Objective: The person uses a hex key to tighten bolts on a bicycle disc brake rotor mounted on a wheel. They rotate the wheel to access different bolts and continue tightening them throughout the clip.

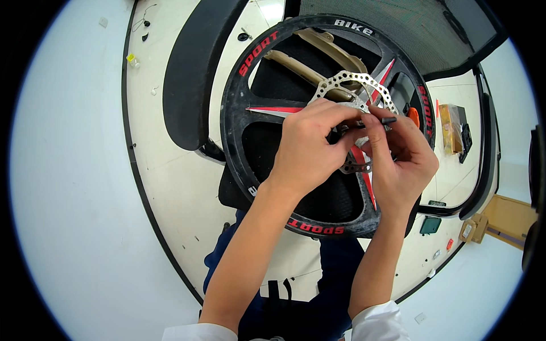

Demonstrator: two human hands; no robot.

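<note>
A black bicycle wheel [232, 122] with red-and-silver spokes lies flat on a black chair seat. At its hub is a silver brake disc [343, 79] with holes around its rim, partly covered by my hands. My left hand [310, 145] is closed over the hub, thumb and fingers pinched together; what lies between them is hidden. Beside it my right hand [401, 156] is closed too, thumb against fingers. A small black rod-like piece [388, 120] pokes out between its fingers, its kind unclear. Beige metal fork legs [296, 67] show through the wheel beyond the disc.
A black armrest [193, 79] stands left of the wheel, and a mesh chair back [392, 28] rises behind. An orange item [413, 117] sits by the wheel's right rim. On the floor at right are a yellowish packet [451, 129], a green case [430, 225] and cardboard boxes [506, 219].
</note>
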